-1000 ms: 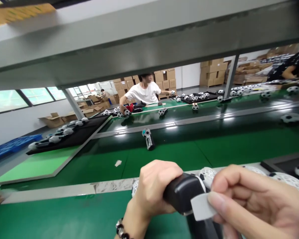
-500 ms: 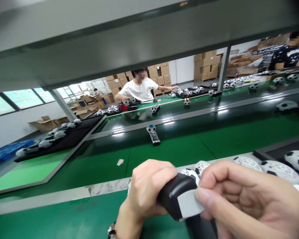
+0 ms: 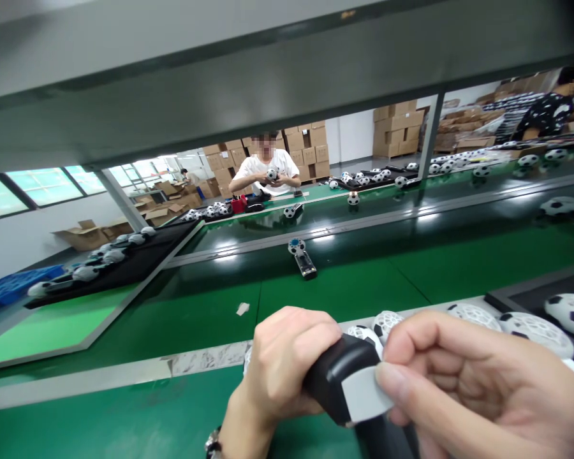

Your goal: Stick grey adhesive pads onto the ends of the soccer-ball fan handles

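Observation:
My left hand [image 3: 287,363] is closed round a black plastic handle [image 3: 335,373], its end face turned towards my right. A pale grey, flat label-like piece [image 3: 366,396] lies against that end face. Thumb and fingertips of my right hand [image 3: 454,376] pinch the piece's right edge. Behind the hands, white openwork football-patterned balls [image 3: 387,324] show in part. Below the handle is another dark part [image 3: 385,440], mostly hidden by my right hand.
A green conveyor belt [image 3: 220,287] runs across, carrying a football-headed device with a black handle [image 3: 302,258] and a paper scrap [image 3: 242,309]. Opposite sits a co-worker [image 3: 263,166] holding a similar device. A grey beam [image 3: 268,76] spans overhead. Ball parts lie in a dark tray [image 3: 521,293] at right.
The device and paper scrap on the near belt have shifted right; items on the far belt have shifted left. The co-worker's outstretched arm has come in, both hands now at a ball-headed device. My hands stay put.

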Motion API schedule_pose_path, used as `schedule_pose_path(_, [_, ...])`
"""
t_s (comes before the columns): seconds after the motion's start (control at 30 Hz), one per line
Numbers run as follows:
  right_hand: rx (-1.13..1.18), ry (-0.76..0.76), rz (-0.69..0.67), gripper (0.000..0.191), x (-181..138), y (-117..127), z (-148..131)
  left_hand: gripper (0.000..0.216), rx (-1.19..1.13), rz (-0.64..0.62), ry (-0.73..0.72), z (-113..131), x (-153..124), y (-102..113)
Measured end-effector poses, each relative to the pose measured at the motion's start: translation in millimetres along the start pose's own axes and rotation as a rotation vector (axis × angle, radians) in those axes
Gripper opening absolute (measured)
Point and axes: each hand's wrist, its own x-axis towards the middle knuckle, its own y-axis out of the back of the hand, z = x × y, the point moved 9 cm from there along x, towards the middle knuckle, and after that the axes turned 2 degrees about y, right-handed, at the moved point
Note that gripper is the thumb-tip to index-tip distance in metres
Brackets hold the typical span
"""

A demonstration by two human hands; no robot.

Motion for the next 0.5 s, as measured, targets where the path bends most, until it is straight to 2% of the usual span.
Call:
schedule_pose_path(0.27, [-0.039, -0.002, -0.026, 0.024, 3, 0, 0, 0.023, 0.012, -0.003, -0.005, -1, -2, -1])
schedule_pose_path(0.5, [0.118, -0.048, -0.136, 0.026, 6, -10, 4, 0.024, -0.002, 0.003, 0.016, -4, -5, -3])
